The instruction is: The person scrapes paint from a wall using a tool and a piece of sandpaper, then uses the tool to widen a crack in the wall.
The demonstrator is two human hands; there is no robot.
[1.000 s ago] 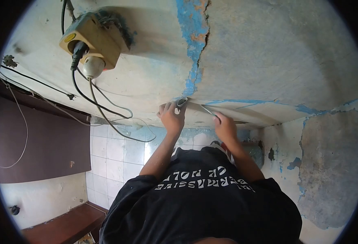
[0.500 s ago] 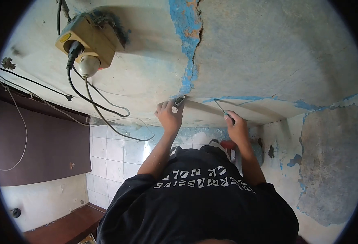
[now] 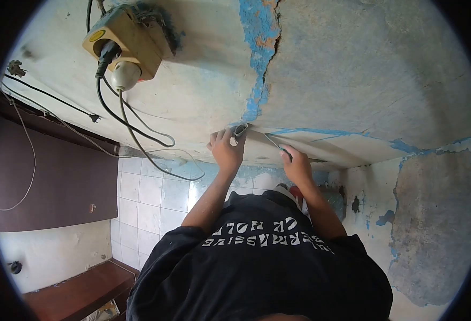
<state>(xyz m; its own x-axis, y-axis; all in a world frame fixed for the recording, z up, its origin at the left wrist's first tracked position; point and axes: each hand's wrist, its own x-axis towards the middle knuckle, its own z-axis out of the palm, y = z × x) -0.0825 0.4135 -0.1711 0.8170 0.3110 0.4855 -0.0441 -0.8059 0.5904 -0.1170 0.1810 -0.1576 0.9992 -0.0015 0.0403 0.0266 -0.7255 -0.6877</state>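
Note:
My left hand is up against the wall, its fingers and thumb closed around a curled grey strip that looks like folded sandpaper. This strip sits at the lower end of a peeled blue streak. In my right hand I grip the dark handle of a thin-bladed scraper, seen nearly edge-on. The blade's tip meets the wall close to the left end of a blue crack line, a short way right of my left hand.
At upper left a yellowish socket box juts from the wall, with a black plug and a white plug in it. Their cables loop down left of my left hand. Below lies a tiled floor; a brown panel stands left.
My right hand and the scraper have moved left along the wall, closer to my left hand. The left hand keeps its hold at the streak's end. The view has shifted slightly.

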